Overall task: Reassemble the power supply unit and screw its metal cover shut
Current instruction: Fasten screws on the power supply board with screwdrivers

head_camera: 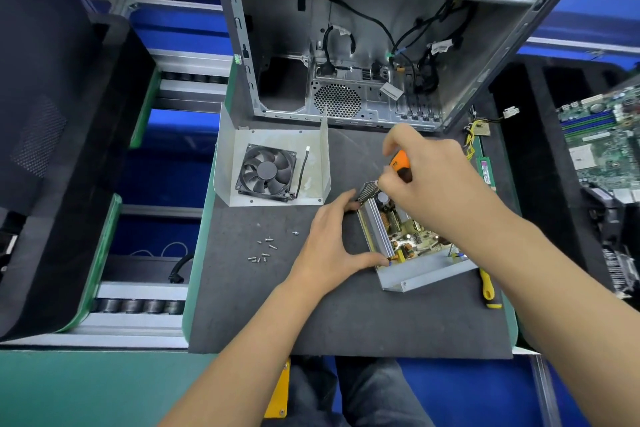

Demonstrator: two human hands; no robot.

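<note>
on the dark grey foam mat (263,315), right of centre, sits the open power supply unit (412,246): a shallow grey sheet-metal tray with a crowded circuit board, ribbed aluminium heat sinks, copper coils and capacitors exposed on top. its cover is off. the folded grey u-shaped metal cover (277,163) lies apart to the upper left, inside up, with the black square cooling fan (266,170) and its short lead resting in it.

left hand (329,246): thumb and fingers spread and pressed against the unit's left wall, bracing it. nothing curled round, more a clamp by pressure.

right hand (429,170): curled round the orange-and-black screwdriver handle (400,165), tip down at the unit's far corner; the tip itself is hidden by the fingers.

small silver screws (265,250) lie scattered loose on the mat, left of the left hand. a yellow-handled tool (487,288) lies just right of the unit. the bare steel computer case (346,45) stands open behind.

handling, by judgement: the unit is likely moderately heavy and rigid in the tray, but fragile on top. hold it by the outer metal walls, never by board or coils. sheet edges may be sharp. the cover looks light, springy, apt to flex; lift it by both side flanges, minding the fan lead. the screws are tiny and roll easily; pinch them singly.
</note>
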